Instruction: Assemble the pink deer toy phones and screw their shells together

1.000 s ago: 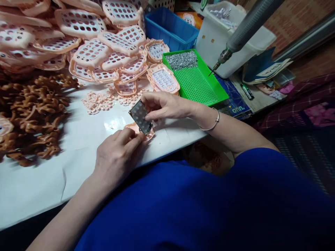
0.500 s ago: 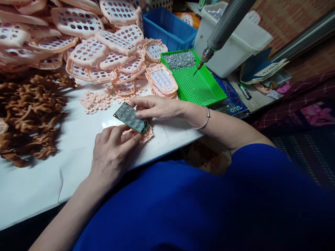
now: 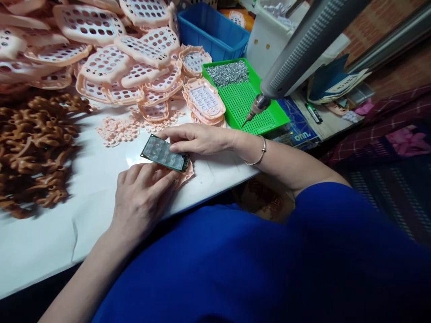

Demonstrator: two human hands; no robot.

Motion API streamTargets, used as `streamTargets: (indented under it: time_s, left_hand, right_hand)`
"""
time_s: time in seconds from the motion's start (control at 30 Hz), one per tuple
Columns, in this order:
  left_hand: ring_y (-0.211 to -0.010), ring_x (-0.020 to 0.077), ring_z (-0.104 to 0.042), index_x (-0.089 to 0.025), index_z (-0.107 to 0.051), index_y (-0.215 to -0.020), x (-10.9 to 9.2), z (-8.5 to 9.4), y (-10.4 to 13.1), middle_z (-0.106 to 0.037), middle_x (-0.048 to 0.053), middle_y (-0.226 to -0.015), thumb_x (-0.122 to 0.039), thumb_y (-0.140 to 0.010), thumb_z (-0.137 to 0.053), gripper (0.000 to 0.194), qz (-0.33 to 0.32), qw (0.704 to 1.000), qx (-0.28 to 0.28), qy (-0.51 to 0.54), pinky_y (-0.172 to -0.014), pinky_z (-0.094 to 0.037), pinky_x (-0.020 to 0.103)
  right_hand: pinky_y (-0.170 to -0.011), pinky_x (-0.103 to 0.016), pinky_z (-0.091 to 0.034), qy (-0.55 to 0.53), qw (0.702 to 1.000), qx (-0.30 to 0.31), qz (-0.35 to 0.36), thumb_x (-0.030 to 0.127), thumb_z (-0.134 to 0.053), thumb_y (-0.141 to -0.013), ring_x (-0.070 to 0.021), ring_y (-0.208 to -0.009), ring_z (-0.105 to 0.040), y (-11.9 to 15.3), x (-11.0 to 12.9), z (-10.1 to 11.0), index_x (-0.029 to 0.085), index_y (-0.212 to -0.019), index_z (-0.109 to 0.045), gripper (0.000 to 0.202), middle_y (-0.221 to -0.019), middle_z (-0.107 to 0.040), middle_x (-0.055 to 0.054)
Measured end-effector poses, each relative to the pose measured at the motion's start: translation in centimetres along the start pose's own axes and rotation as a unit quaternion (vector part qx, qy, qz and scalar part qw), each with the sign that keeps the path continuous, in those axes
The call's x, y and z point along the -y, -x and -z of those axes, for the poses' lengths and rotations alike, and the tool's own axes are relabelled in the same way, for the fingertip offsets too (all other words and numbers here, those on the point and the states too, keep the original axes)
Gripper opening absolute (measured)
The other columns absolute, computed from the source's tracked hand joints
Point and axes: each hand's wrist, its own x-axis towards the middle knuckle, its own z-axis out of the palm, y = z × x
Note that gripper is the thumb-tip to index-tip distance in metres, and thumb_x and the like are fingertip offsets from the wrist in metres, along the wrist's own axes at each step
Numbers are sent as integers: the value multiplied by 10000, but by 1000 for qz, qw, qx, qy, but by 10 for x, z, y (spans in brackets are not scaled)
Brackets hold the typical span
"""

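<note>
A green circuit board (image 3: 161, 153) with a greyish keypad sheet on its face is tilted above the near part of the table. My right hand (image 3: 198, 139) pinches it from the far side, thumb lying on top and fingers along the far edge. Under the board's right end peeks a pink plastic shell (image 3: 189, 174), mostly hidden by board and fingers. My left hand (image 3: 141, 186) is curled at the board's near edge, fingers closed around the shell's near side; its fingertips are partly hidden.
A hanging electric screwdriver (image 3: 269, 92) points down over a green tray (image 3: 274, 114) of screws. Pink shells (image 3: 204, 99) are piled behind my hands, beside small pink parts (image 3: 117, 130). Brown plastic pieces (image 3: 37, 152) are heaped left. A blue bin (image 3: 215, 33) stands behind.
The view has shifted slightly, and the board lies a little further left in it at a slightly different tilt. The screwdriver looks larger and lower. Both hands keep their grasp.
</note>
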Motion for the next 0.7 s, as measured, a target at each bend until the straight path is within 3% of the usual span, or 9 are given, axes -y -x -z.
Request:
streamTargets:
  time_s: [0.7]
  left_hand:
    - [-858,290,-490,-161,-730,-1001,-1,3,1,-644,141,-926,-230,-956,-590,163,-10,1000,19,5,-670,-300,368]
  right_hand:
    - [-1136,-339,-418,15,1000,4,-3,106,-486,-972,-179,-1260,-545,1,3,1,102,-1284,-604,333,-1348,-623,-106]
